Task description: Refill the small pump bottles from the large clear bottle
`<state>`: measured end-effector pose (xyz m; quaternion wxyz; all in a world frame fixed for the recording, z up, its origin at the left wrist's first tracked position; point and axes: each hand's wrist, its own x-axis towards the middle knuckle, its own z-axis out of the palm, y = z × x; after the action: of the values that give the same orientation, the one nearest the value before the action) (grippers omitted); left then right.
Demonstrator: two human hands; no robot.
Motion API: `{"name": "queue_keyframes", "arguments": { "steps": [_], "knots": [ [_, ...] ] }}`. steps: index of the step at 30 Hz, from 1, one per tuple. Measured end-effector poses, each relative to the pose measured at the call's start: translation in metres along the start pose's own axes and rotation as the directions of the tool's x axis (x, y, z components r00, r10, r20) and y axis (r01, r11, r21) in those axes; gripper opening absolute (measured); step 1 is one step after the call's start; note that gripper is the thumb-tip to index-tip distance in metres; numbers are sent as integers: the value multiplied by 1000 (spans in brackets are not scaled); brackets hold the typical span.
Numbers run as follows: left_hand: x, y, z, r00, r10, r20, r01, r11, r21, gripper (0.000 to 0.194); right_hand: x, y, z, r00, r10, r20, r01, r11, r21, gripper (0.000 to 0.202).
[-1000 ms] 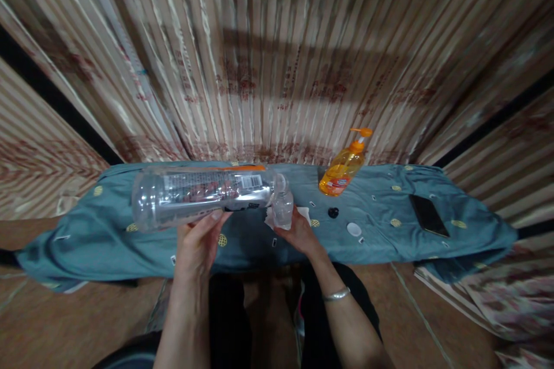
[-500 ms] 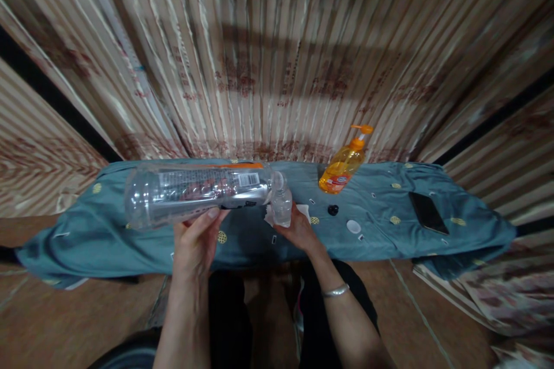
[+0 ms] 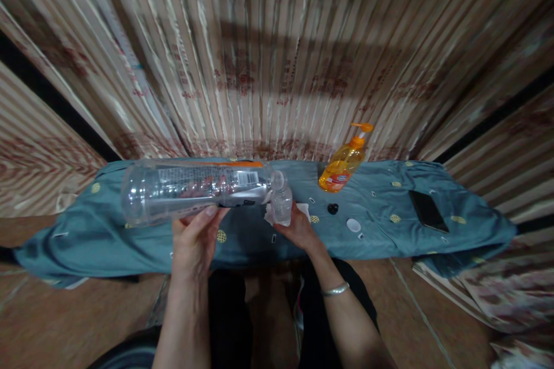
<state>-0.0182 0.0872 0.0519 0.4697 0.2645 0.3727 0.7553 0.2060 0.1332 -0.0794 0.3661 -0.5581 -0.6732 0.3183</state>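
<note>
My left hand [image 3: 197,236] is wrapped round the underside of a large clear plastic bottle [image 3: 147,193] with a printed label and an orange stripe. The bottle lies nearly level in the air, its neck pointing right. At its mouth is a small clear bottle [image 3: 282,207], which my right hand [image 3: 298,228] grips from the right. Whether the two mouths touch I cannot tell. White tissue [image 3: 303,209] shows behind and around the small bottle and my right fingers. Some fingers of both hands are hidden behind the bottles.
An orange pump bottle [image 3: 341,167] with yellow liquid stands at the back. Right of my hand lie a small black cap [image 3: 333,209], a white disc [image 3: 354,225] and a dark phone [image 3: 428,211]. A green patterned cloth [image 3: 255,251] covers the narrow table. Behind it hangs a striped curtain [image 3: 268,69].
The large bottle has tilted slightly, its base end a little higher and further left. My right hand and the small bottle stay almost where they were.
</note>
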Motion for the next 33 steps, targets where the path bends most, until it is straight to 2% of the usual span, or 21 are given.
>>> {"name": "queue_keyframes", "arguments": {
  "steps": [8, 17, 22, 33],
  "knots": [
    [0, -1, 0, 1000, 3, 5, -3, 1000, 16, 57, 0, -1, -1, 1000, 8, 11, -8, 1000, 3, 72],
    [0, 5, 9, 1000, 23, -13, -23, 1000, 14, 61, 1, -1, 1, 1000, 16, 16, -16, 1000, 3, 73],
    [0, 5, 9, 1000, 19, -7, -19, 999, 30, 65, 1, 2, 2, 1000, 11, -17, -11, 1000, 11, 74],
    [4, 4, 7, 1000, 22, -16, -21, 999, 35, 65, 0, -1, 2, 1000, 11, 0, -11, 1000, 4, 69]
  ]
}}
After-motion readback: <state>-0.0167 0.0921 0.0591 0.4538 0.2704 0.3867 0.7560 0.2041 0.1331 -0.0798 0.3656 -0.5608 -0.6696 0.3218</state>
